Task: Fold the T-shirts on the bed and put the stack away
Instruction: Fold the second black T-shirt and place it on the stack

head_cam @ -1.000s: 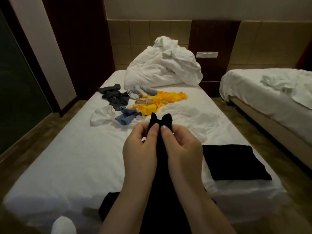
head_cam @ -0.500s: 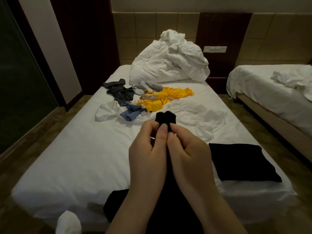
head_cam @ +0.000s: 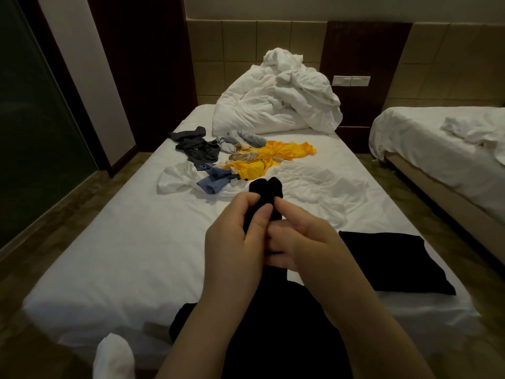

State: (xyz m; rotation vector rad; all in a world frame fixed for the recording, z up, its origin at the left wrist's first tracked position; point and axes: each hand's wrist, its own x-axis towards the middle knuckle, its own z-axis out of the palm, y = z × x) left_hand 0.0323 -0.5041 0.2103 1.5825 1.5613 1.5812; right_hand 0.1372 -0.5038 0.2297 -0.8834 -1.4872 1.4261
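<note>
Both hands, left hand (head_cam: pixel 232 236) touching right hand (head_cam: pixel 308 242), pinch two corners of a black shirt (head_cam: pixel 266 190) that hangs over the bed (head_cam: pixel 123 255) edge; best hold those edges aligned and lay it flat, smoothing, before stacking on the folded shirt (head_cam: pixel 390 263) nearby, pile (head_cam: pixel 246 162) beyond

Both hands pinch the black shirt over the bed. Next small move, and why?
Probably draw the hands apart and lay the black shirt flat on the bed. The left hand and right hand pinch its top bunched together, so it hangs as a narrow strip that cannot be folded yet. The folded black shirt lies at the right; the sheet beside it is bare.
</note>
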